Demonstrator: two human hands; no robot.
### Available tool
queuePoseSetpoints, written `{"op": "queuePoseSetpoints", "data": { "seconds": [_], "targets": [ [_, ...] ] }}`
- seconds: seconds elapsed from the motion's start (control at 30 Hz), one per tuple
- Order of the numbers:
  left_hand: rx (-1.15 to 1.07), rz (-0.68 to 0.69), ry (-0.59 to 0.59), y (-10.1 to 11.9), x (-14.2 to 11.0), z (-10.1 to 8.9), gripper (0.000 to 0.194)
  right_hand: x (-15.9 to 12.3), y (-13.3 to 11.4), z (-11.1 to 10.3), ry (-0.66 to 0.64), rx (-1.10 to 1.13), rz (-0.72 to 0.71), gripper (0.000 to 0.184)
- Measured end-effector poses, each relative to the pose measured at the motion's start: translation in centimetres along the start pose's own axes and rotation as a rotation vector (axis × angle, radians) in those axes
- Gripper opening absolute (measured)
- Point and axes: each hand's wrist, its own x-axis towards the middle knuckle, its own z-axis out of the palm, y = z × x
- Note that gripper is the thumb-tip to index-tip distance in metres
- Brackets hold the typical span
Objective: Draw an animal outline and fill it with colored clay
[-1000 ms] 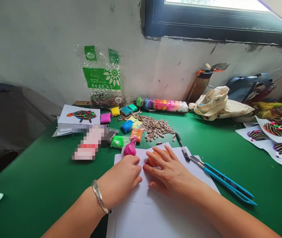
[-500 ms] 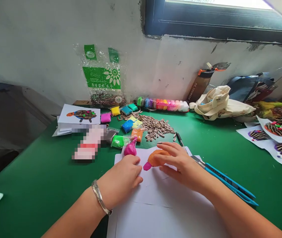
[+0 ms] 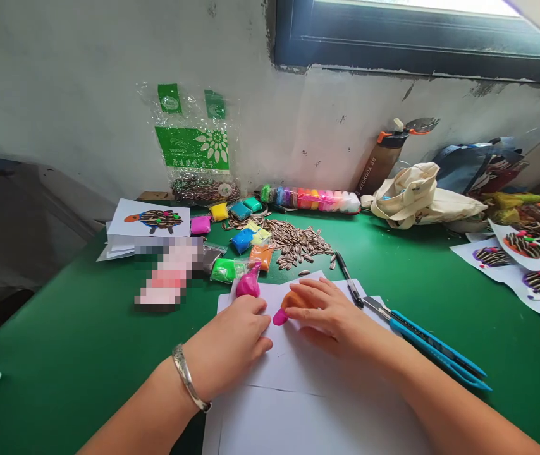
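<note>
In the head view, the right hand (image 3: 341,325) arches over a flat orange clay shape (image 3: 295,299), its fingers spread and the fingertips over or on the clay; whether they press is hard to make out, as they cover part of it. The orange shape lies on white paper (image 3: 274,417), with a small magenta clay piece (image 3: 280,317) at its edge, between the two hands. The left hand (image 3: 234,335) rests on the paper's left side, fingers loosely curled; I cannot tell whether it grips anything. Just beyond its knuckles sits a magenta clay lump (image 3: 248,284). Right of the right hand, a black pen (image 3: 349,278) and a blue utility knife (image 3: 435,344) lie near the paper's edge. Beyond both hands, a green packet (image 3: 224,270), an orange packet (image 3: 261,256) and a heap of striped seeds (image 3: 303,243) lie on the green desk (image 3: 75,328).
</note>
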Motion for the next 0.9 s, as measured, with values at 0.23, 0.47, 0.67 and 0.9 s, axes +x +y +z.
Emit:
{"op": "queuePoseSetpoints", "data": {
  "seconds": [0.23,0.47,0.67,0.9],
  "targets": [
    [-0.004,-0.010,0.021,0.2,0.1,0.0,0.013,0.2,-0.8,0.1,-0.018,-0.025,0.055,0.038],
    [0.032,0.008,0.041,0.4,0.2,0.4,0.019,0.5,-1.4,0.5,-0.028,-0.138,0.042,0.033],
    [0.066,-0.008,0.030,0.6,0.3,0.3,0.021,0.2,-1.1,0.5,-0.023,-0.114,0.066,0.035],
    [0.072,-0.003,0.017,0.6,0.1,0.5,0.023,0.6,-1.5,1.1,0.002,-0.143,0.062,0.032]
  ]
}}
